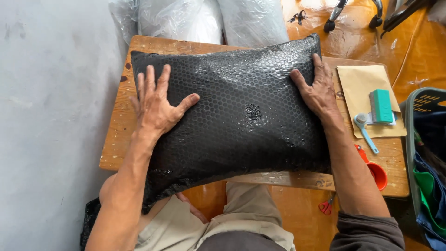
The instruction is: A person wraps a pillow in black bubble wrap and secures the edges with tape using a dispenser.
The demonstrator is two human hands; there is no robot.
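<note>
A large black bubble-wrap package (241,111), pillow-shaped, lies across a small wooden table (116,139). My left hand (155,104) presses flat on its left part, fingers spread. My right hand (316,90) lies flat along its right edge, fingers pointing away from me. Neither hand grips anything. The package's near left corner hangs over the table's front edge toward my lap.
A brown envelope (357,83) lies at the table's right with a teal block (382,106) and a light blue handled tool (364,130) on it. An orange tape dispenser (377,173) sits near the front right corner. Red scissors (326,205) lie below. A basket (425,104) stands right; clear plastic rolls (200,18) behind.
</note>
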